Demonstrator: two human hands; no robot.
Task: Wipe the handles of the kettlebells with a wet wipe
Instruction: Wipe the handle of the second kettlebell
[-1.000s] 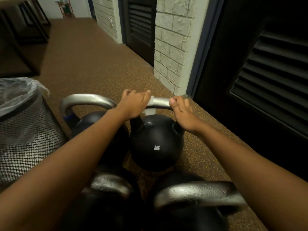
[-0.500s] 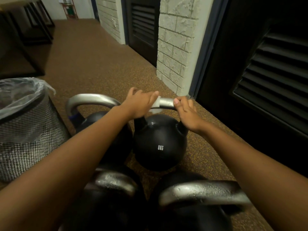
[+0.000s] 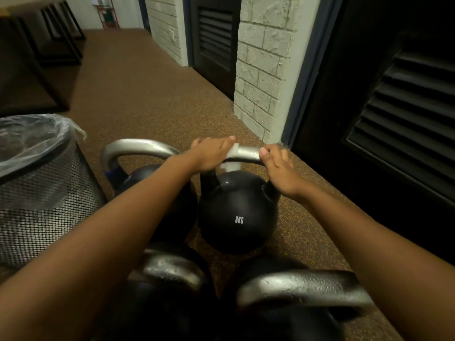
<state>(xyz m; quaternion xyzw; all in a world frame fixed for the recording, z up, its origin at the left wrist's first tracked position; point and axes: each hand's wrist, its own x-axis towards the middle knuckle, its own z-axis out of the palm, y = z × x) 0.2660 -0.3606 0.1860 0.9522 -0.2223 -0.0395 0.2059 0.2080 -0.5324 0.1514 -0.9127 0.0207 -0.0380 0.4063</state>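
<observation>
We wipe 8KG kettlebell (image 3: 237,212) handle (image 3: 247,153). Left hand (image 3: 211,156) clenched on wipe (image 3: 231,158) around bar, right hand (image 3: 279,168) grasping bar end. Three other kettlebells probably still wait; cannot tell.

Head-worn wide-angle view, looking forward and down a corridor.

The single camera sits above both outstretched forearms, close over the silver-handled black kettlebells at the bottom edge, nearest one (image 3: 293,306). It faces along the speckled brown floor (image 3: 147,99); a black mesh bin with clear liner (image 3: 44,193) sits left, a dark louvred door (image 3: 406,114) right. Edges bow.
</observation>
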